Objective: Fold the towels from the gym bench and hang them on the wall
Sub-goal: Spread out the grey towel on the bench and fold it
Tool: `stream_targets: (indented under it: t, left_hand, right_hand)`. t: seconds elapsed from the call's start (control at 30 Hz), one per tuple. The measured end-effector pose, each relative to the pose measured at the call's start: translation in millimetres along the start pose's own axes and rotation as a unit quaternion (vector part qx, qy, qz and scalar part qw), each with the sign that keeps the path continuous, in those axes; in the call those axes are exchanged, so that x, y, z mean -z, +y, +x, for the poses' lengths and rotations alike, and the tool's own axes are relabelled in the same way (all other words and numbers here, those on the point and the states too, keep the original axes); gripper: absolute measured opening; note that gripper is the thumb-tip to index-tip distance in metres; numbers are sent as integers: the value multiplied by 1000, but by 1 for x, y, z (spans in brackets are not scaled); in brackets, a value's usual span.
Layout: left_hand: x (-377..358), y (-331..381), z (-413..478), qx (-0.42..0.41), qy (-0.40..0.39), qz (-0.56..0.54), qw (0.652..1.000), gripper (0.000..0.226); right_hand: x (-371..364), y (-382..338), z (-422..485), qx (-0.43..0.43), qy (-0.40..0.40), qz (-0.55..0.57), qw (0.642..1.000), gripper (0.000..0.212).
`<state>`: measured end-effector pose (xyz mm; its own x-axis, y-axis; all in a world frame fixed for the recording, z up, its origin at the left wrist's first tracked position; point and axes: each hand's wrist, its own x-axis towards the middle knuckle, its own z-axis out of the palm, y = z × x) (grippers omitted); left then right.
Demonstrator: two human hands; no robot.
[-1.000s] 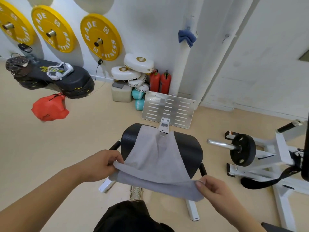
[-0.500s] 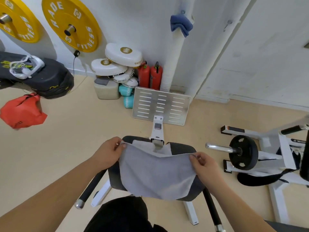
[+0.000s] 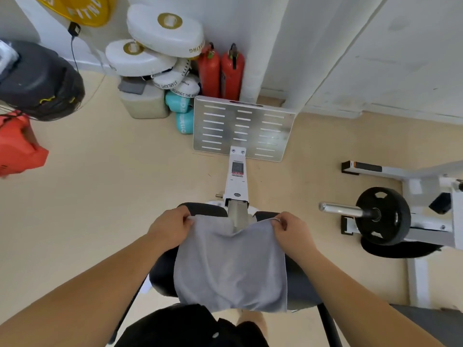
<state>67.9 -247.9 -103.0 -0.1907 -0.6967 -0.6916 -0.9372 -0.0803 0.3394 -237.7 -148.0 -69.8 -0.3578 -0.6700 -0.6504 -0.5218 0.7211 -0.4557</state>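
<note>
Lower center of frame: grey towel draped over black bench pad; left hand & right hand each pinch a far corner, fingers curled on cloth.

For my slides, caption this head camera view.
Left hand and right hand pinch the far corners of a grey towel on the black bench.

towel: matt grey cloth | bench pad: black leatherette | footplate: shiny metal
</note>
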Motion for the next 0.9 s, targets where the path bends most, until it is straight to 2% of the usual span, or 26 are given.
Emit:
stream_targets:
  t: [0.07,0.17,0.2,0.27,0.33,0.47,0.57,0.7,0.8,0.9]
  left_hand:
    - [-5,2,10,1,-3,14,1000,14]
    - [-13,5,19,-44,-37,36,998,17]
    - [-16,6,21,-65,-51,49,995,17]
    - [-18,9,25,-93,-83,81,989,12]
    - [-18,15,31,-102,-124,98,982,20]
    - [-13,23,45,-68,-148,87,983,28]
    - [-7,25,43,-42,-138,12,989,19]
    - [13,42,13,-67,-94,-191,975,26]
    - [34,60,-18,-103,-45,-277,954,32]
    - [48,62,-37,-97,-21,-338,936,38]
  right_hand:
    - [-1,3,16,-15,-5,-19,1000,15]
    - [-8,1,33,0,-82,-68,994,11]
    - [-12,0,38,12,-110,-81,991,14]
    - [-19,-4,48,42,-156,-130,978,40]
    - [-28,-9,57,66,-191,-190,961,54]
    - [-46,-21,65,82,-230,-216,946,50]
    - [-54,-35,55,98,-221,-166,956,51]
    - [-51,-74,32,182,-257,-82,945,73]
    - [-39,-106,22,207,-265,-32,941,61]
    - [-19,-124,15,192,-247,-47,949,31]
